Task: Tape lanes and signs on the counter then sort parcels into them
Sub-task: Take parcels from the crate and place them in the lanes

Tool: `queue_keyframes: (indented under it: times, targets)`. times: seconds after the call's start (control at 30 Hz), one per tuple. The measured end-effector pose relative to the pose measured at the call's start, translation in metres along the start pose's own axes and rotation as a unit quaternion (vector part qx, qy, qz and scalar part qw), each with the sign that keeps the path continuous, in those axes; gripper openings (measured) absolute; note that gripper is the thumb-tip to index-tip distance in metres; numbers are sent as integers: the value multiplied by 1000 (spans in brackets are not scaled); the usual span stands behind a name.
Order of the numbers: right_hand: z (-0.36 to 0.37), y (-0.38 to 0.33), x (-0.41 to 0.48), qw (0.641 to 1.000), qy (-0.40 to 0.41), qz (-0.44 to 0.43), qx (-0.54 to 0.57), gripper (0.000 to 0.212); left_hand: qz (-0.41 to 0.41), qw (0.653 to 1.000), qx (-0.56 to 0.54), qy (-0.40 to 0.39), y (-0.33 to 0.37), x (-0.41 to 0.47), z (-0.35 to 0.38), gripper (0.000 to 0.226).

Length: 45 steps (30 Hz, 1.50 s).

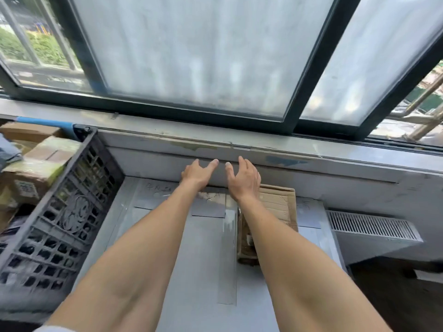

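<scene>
Lengthwise, the parcel [278,207] points at the window [191,56]; left hand [197,174], right hand [243,179]: grip released.

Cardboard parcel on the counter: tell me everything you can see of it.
The cardboard parcel is brown, creased and flattish, lying on the grey counter just right of a tape strip, its far edge near the wall. Glossy clear tape covers its left side. The right forearm crosses above it and hides part; whether the right hand touches its far corner is unclear.
</scene>
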State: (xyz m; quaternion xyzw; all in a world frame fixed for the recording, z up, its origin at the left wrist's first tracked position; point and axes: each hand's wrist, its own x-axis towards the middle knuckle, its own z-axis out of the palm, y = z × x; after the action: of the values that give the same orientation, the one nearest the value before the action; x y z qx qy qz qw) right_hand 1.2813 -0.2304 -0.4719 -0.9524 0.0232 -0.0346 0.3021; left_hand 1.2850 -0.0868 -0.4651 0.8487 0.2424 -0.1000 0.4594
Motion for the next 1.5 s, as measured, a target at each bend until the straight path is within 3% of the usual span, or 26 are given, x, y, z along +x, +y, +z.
queue_keyframes:
  times: [0.27,0.9,1.1,1.33,1.5]
  targets:
    - [50,-127,-33,984,-73,-143,-74,67,25,985,129,114,-52,-9,-131,86]
    - [144,-374,-120,936,-104,-323,-94,51,-16,969,107,222,-194,-44,-383,67]
    - [174,-434,-149,914,-127,-371,-108,45,-56,963,116,237,-237,-55,-444,73]
    - [203,-482,-160,893,-153,-395,-153,49,-75,964,149,207,-268,-56,-483,61]
    - [220,-494,-160,900,-153,-375,-162,43,-131,946,152,253,-283,-56,-492,46]
